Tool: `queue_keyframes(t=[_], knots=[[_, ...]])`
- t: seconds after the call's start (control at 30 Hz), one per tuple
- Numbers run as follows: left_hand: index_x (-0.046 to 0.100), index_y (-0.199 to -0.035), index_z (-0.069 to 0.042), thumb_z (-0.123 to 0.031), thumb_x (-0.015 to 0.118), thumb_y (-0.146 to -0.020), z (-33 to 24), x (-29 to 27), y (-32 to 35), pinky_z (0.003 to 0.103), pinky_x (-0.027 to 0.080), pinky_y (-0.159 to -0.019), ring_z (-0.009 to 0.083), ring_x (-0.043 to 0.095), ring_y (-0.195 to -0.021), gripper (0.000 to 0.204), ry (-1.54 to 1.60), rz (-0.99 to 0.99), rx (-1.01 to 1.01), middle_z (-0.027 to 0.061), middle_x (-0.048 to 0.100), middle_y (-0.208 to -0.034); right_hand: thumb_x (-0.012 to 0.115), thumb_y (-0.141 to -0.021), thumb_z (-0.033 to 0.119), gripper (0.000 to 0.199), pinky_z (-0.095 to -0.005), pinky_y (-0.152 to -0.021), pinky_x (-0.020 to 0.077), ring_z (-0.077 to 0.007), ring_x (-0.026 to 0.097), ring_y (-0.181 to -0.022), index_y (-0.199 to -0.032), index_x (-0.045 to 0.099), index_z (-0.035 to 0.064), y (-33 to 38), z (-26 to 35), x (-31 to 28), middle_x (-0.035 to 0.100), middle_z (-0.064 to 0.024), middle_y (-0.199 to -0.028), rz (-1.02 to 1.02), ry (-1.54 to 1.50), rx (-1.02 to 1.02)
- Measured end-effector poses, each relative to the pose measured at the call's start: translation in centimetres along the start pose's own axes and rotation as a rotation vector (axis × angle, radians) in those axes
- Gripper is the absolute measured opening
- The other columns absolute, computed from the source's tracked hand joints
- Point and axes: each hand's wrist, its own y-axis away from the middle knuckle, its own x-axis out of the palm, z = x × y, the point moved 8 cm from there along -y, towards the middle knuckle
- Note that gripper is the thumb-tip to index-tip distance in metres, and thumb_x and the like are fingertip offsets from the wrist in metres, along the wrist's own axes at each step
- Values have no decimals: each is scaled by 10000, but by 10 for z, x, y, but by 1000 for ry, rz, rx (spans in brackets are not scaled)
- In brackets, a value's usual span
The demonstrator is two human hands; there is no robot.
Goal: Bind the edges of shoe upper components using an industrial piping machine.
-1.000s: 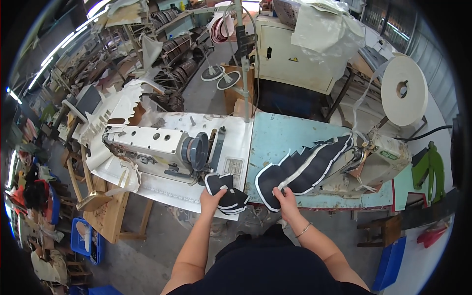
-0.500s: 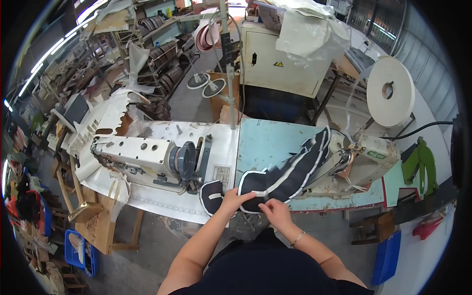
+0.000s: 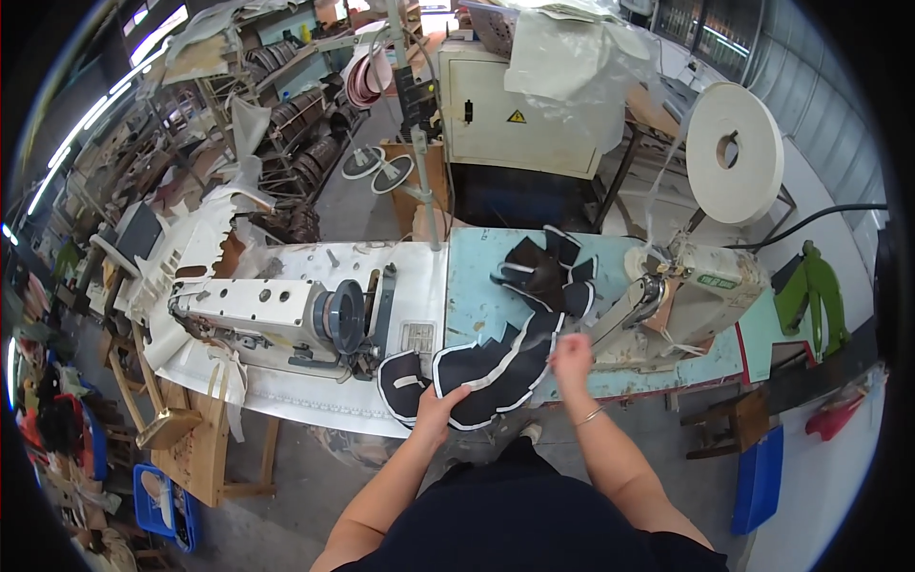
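Dark fabric pieces with white edging (image 3: 496, 383) hang partly over the front edge of the pale blue table, with a light strip running along their middle. My left hand (image 3: 437, 412) grips their near edge, thumb on top. My right hand (image 3: 572, 362) is closed beside their right edge; what its fingers hold, if anything, I cannot make out. Farther back, more dark pieces (image 3: 543, 272) lie bunched and folded on the blue tabletop (image 3: 472, 286). To the left of my left hand is a small rounded dark piece (image 3: 402, 381) with white edging.
A white sewing machine (image 3: 257, 310) with a grey handwheel stands at the left, another sewing machine (image 3: 701, 296) at the right. Behind the latter is a large white tape roll (image 3: 734, 153). A beige metal cabinet (image 3: 519, 119) stands at the back. Blue bins (image 3: 760, 481) sit low down.
My right hand has moved away from my left, up and to the right. The far end of the dark pieces has come away from the right machine and now lies bunched on the table.
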Motion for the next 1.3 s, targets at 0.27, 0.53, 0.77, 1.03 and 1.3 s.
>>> queue_keyframes(t=[0.27, 0.53, 0.77, 1.03, 1.3], knots=[[541, -1047, -11, -17, 663, -704, 6, 13, 27, 272, 434, -814, 142, 564, -889, 364, 37, 202, 40, 61, 592, -1001, 628, -768, 375, 516, -275, -762, 425, -156, 525, -869, -1079, 486, -12, 110, -3, 70, 562, -112, -944, 808, 124, 340], [486, -1088, 6, -80, 693, -696, -2, -5, 35, 267, 432, -794, 147, 546, -897, 451, -312, 21, 258, 78, 582, -1005, 625, -788, 330, 398, -245, -740, 404, -116, 504, -826, -1005, 512, 16, 121, -50, 82, 561, -45, -895, 755, -284, 583], [542, -1054, 14, -154, 746, -632, 6, 0, 54, 272, 454, -740, 152, 574, -854, 498, -385, 56, 102, 88, 600, -977, 710, -688, 129, 640, -251, -651, 426, -113, 496, -736, -1211, 345, 71, 121, -17, 79, 509, -35, -766, 581, -2, 149], [575, -1004, 4, -108, 624, -738, 42, -7, 35, 273, 445, -692, 137, 568, -775, 293, -596, 105, 103, 73, 622, -886, 584, -825, 200, 327, -194, -651, 364, -54, 436, -726, -1130, 534, 92, 139, -37, 79, 488, 36, -802, 751, -288, 487], [593, -948, -40, -92, 562, -745, -13, 92, 105, 357, 466, -659, 328, 594, -787, 212, -730, 690, 701, 188, 606, -861, 694, -732, 213, 420, -228, -648, 442, -99, 532, -720, -1056, 531, 0, 97, -83, 89, 591, -40, -835, 466, 29, 367]])
